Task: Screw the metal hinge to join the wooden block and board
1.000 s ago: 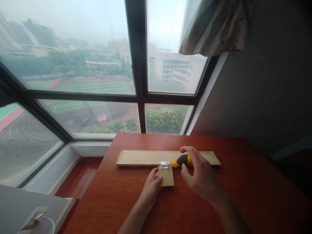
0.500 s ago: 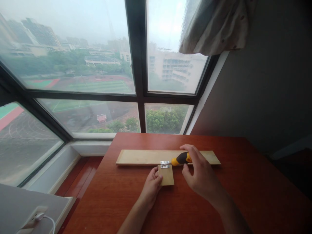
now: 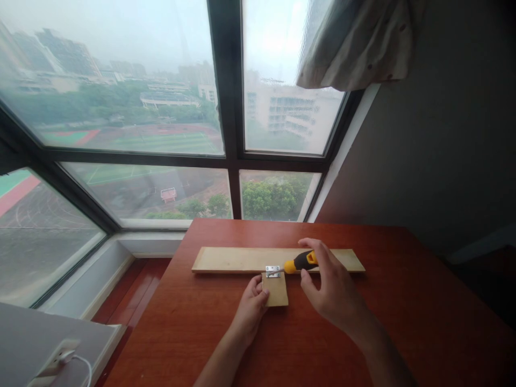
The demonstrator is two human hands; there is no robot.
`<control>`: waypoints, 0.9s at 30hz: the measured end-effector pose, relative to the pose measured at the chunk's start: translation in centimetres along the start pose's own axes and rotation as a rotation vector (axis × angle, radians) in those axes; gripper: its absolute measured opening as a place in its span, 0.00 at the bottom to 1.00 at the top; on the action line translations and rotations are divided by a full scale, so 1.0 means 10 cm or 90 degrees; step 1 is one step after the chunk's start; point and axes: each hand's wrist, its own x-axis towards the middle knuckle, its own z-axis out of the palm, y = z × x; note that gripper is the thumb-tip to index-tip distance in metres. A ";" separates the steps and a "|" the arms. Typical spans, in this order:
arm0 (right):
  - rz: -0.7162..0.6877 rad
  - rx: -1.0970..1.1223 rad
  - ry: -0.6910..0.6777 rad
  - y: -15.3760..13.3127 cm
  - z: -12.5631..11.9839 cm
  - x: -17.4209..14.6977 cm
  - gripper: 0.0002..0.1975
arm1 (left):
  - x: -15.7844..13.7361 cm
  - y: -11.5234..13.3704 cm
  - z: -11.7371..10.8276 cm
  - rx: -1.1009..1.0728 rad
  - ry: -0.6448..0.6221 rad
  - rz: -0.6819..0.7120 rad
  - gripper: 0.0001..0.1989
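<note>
My left hand pinches the left edge of a small square wooden board, thumb on top. A silver hinge spans the small board and the near edge of a long wooden plank lying across the table. My right hand holds a yellow and black screwdriver by the rear of its handle, with thumb and forefinger spread around it. Its shaft points left and its tip is at the hinge's lower leaf. The fingers behind the handle are partly hidden.
The work lies on a reddish-brown wooden table. Windows with dark frames stand beyond it, and a curtain hangs at upper right. A grey wall is on the right. At lower left, a white plug sits in a socket.
The screwdriver handle looks slightly turned in my right hand. My left hand, the small board and the plank keep their places.
</note>
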 end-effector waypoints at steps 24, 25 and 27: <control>-0.008 0.017 -0.008 -0.01 -0.03 -0.01 0.23 | 0.07 -0.06 -0.05 -0.004 0.017 -0.010 0.31; -0.018 0.012 -0.004 -0.02 -0.03 -0.01 0.23 | 0.07 -0.06 -0.05 -0.004 0.017 -0.009 0.31; -0.023 -0.010 0.008 -0.02 -0.02 -0.01 0.21 | 0.05 -0.04 -0.04 -0.007 0.017 -0.009 0.31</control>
